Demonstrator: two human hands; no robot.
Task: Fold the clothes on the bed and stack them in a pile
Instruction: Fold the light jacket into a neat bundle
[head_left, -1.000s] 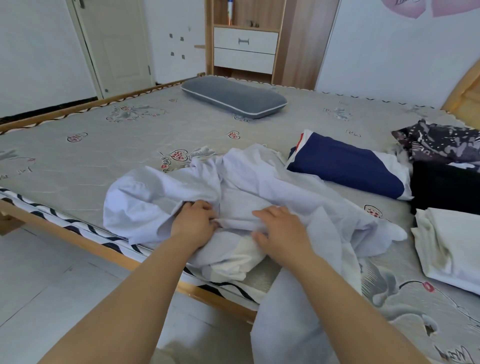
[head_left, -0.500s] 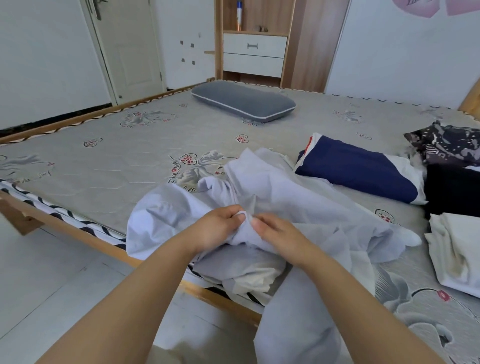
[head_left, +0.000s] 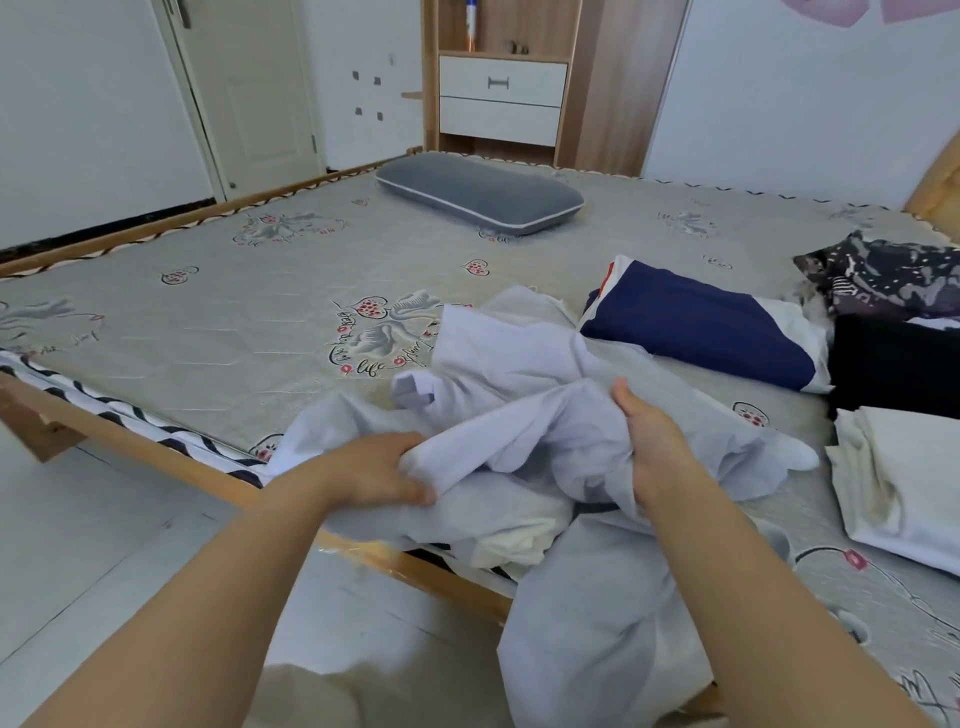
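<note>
Both my hands are in the crumpled pale lavender-white cotton garment (head_left: 524, 395) at the near edge of the bed. My left hand (head_left: 374, 470) grips a bunched fold of it, fingers curled tight around the cloth, just above the light wooden bed rail (head_left: 171, 457). My right hand (head_left: 652, 441) clutches another handful further right, thumb up, fingers wrapped into the fabric and hidden by it. Between the two hands the cloth hangs in loose ridges; a long part of it spills off the mattress and drapes down past the rail towards the floor. A cream patch of cloth shows underneath it at the edge.

The grey quilted mattress (head_left: 218, 322) carries printed flowers and hearts, and beside the garment I can read the script word "life" (head_left: 371, 366); the rest of that curling lettering is too small for me to make out.

To my right, a folded navy-and-white garment (head_left: 711, 325) lies just behind the one I hold. Further right sit a dark patterned cloth (head_left: 893, 275), a black folded piece (head_left: 893, 364) in front of it, and a folded cream-white garment (head_left: 904, 478) nearest me. A grey pillow with white piping (head_left: 478, 192) lies at the far side, near a wooden cabinet with white drawers (head_left: 501, 98).
</note>
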